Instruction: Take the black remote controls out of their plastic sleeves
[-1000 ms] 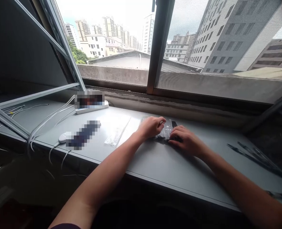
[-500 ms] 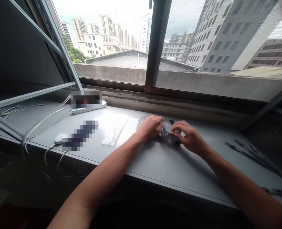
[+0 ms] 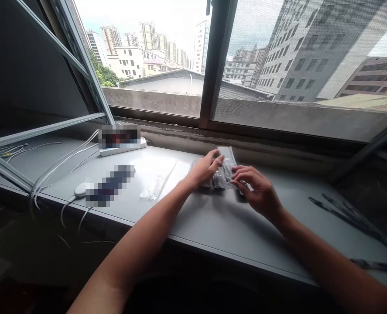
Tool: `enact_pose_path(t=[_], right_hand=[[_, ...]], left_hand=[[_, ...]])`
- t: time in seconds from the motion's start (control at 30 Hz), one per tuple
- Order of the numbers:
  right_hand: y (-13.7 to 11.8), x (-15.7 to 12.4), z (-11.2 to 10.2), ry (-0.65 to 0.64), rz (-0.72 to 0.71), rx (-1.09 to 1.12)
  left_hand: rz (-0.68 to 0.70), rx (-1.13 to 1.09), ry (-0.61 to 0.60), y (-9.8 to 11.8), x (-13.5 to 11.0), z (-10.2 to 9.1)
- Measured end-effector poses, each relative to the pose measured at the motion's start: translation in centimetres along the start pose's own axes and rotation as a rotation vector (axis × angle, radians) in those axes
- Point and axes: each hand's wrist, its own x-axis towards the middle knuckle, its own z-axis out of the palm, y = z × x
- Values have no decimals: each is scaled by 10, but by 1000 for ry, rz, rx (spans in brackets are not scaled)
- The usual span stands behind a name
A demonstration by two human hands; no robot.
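Both hands hold a clear plastic bag [image 3: 226,162] with dark parts inside, raised upright above the grey table [image 3: 213,218] near the window. My left hand [image 3: 206,169] pinches the bag's left side with fingers and thumb. My right hand [image 3: 257,189] grips its right lower edge with curled fingers. More clear packets [image 3: 209,181] lie under the hands on the table.
A flat clear packet [image 3: 157,185] lies left of the hands. Further left are a blurred dark object [image 3: 110,185], a white mouse [image 3: 80,189], white cables [image 3: 59,165] and a white power strip [image 3: 121,148]. Black cable ties [image 3: 353,216] lie at the right. Metal frame bars [image 3: 42,128] stand left.
The bag lay flat under both hands a second ago; both hands have now lifted it and tilted it upright. The right hand has moved slightly back toward me.
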Motion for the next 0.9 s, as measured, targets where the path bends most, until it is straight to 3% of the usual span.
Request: enact_pose_path(t=[0.17, 0.3, 0.37, 0.43, 0.6, 0.7, 0.9], right_hand=[[-14, -3, 8, -87, -3, -21], [-13, -6, 15, 20, 195, 203], [-12, -4, 16, 89, 358, 398], [-12, -1, 15, 73, 541, 564], [-15, 4, 7, -205, 914, 838], [-15, 0, 7, -295, 1019, 912], [-18, -7, 15, -406, 1024, 964]], left_hand=[[-69, -534, 59, -7, 10, 2], [-122, -730, 94, -5, 9, 2], [-144, -760, 68, -2, 6, 1], [-143, -745, 22, 0, 4, -1], [-128, -649, 16, 1, 2, 0], [-163, -648, 27, 2, 4, 0], [-253, -629, -20, -2, 7, -5]])
